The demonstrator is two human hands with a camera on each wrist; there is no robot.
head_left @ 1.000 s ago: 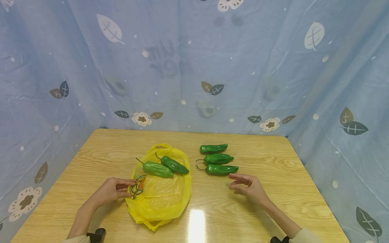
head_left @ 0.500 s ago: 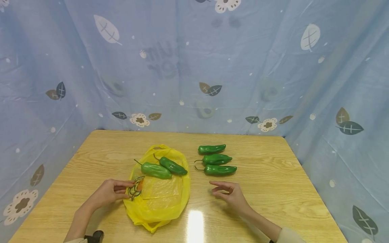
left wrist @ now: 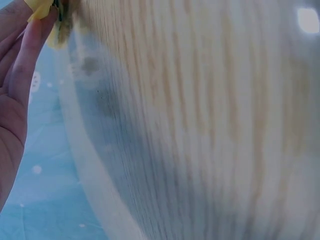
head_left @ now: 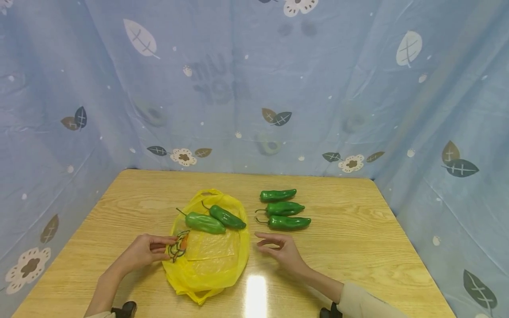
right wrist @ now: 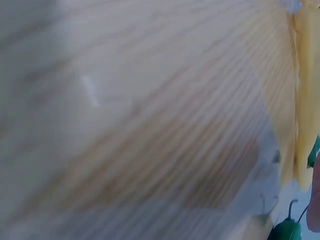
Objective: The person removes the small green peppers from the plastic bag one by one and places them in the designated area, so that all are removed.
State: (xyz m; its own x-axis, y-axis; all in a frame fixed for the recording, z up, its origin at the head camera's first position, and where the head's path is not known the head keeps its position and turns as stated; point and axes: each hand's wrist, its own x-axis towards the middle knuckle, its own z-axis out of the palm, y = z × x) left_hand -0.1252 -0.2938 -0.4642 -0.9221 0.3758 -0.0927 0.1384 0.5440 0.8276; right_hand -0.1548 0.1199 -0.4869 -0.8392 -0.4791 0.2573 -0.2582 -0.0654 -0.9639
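Observation:
A yellow plastic bag [head_left: 210, 267] lies spread on the table with two green peppers on it, a lighter one [head_left: 204, 223] and a darker one [head_left: 227, 217]. My left hand [head_left: 145, 252] pinches the bag's left edge beside a printed patch of dark lines and orange. Yellow plastic also shows at the left fingertips [left wrist: 42, 25] in the left wrist view. Just off the bag's right edge is my right hand [head_left: 280, 252], its fingers relaxed and pointing left, holding nothing. In the right wrist view only a bit of finger [right wrist: 314, 200] shows.
Three more green peppers lie in a stack of rows right of the bag: a far one [head_left: 278, 195], a middle one [head_left: 284, 208] and a near one [head_left: 288, 222]. Blue patterned curtain [head_left: 254, 88] encloses the wooden table [head_left: 350, 238]. A bright reflection sits near the front.
My right hand has moved left from beside the near pepper's tip to the bag's right edge. The left hand stays at the bag's left edge, and the peppers lie as before.

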